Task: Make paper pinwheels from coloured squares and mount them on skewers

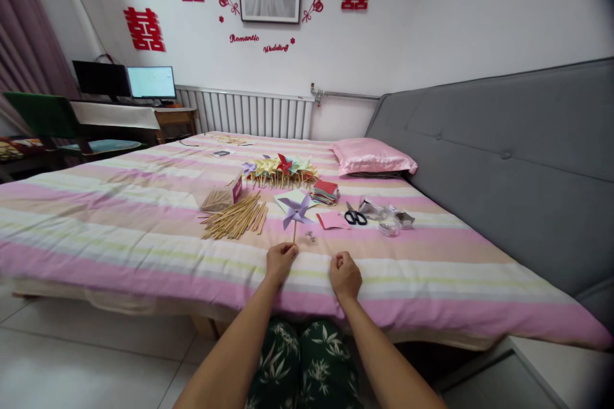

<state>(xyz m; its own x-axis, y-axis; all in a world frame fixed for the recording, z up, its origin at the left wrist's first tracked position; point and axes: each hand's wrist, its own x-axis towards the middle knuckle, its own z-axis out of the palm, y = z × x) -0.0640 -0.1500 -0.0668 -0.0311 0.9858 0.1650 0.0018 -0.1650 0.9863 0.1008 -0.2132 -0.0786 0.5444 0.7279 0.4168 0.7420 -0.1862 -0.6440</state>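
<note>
Left hand (282,262) is pinching a thin tan wooden stick (294,232) near its lower end, thumb and fingers closing on it. At the top, a lilac paper pinwheel head with four pointed blades (297,209) is standing nearly upright above the pink-and-cream striped bedcover (144,233). Low hold is presumably leaving the blades free of the fingers.

Right hand (346,276) is curling into a fist near the bed's edge, apart from the stick; whether it is enclosing anything small, I cannot tell.

Supplies are lying in an arc beyond the hands, probably for easy reach. To the left, a loose heap of tan wooden sticks (235,218) is fanning out, likely so singles lift easily. To the right, black-handled scissors (355,216) are lying beside flat pink paper (333,221); a stack of multicoloured paper squares (325,191) is sitting behind. Farther back, a cluster of multicoloured paper pinwheels (281,169) is standing heads-up, a placing that seems to be sparing their blades from crushing.
</note>
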